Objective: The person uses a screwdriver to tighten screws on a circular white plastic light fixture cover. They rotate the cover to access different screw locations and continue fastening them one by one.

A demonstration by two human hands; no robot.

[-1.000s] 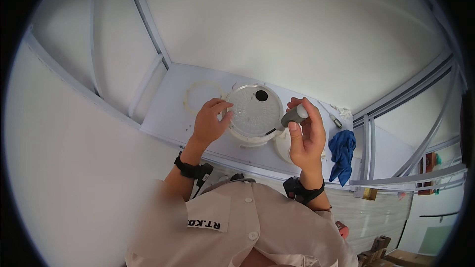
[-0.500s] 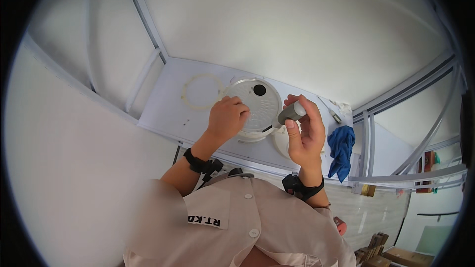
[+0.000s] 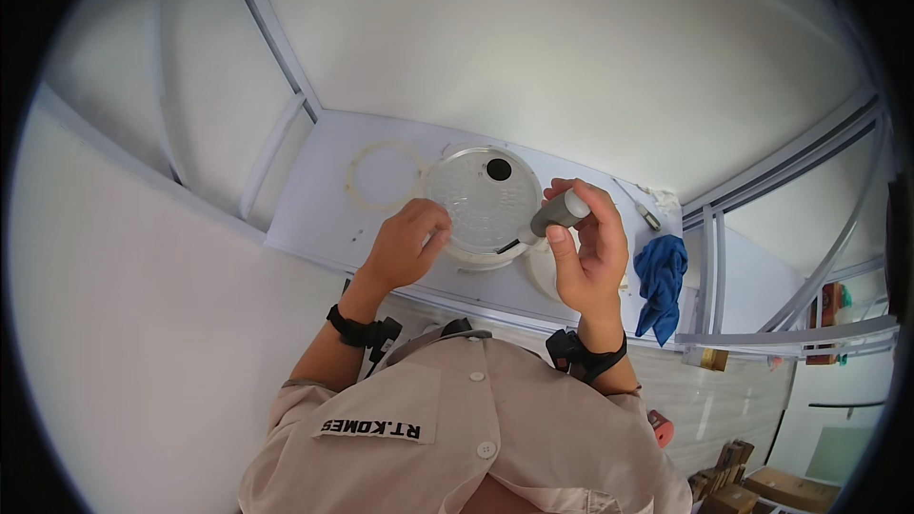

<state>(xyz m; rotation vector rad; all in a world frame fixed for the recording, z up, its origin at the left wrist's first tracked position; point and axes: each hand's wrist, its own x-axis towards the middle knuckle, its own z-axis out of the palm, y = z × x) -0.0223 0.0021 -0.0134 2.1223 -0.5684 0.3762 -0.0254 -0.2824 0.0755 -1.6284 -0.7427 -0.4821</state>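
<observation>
A round, pale metallic disc-shaped housing (image 3: 471, 195) with a raised rim and a black round spot (image 3: 498, 169) rests on the white table. My right hand (image 3: 595, 257) is closed around a grey handheld tool (image 3: 554, 216) with a light rounded end. The tool's narrow dark tip reaches the disc's near right rim. At the disc's left edge is my left hand (image 3: 407, 246), its fingers curled in toward the thumb. Whatever may lie between those fingers is hidden. Partly under my right hand is another pale round part (image 3: 543, 271).
A thin yellowish ring (image 3: 352, 176) lies on the table's left part. On the right are a blue cloth (image 3: 659, 276) hanging over the edge, a slim tool (image 3: 648, 217) and a crumpled white piece (image 3: 665, 201). Metal frame posts (image 3: 709, 266) stand at the table's right end.
My left hand has moved left and a little nearer, from over the disc to its left edge. My right hand keeps the tool at nearly the same place.
</observation>
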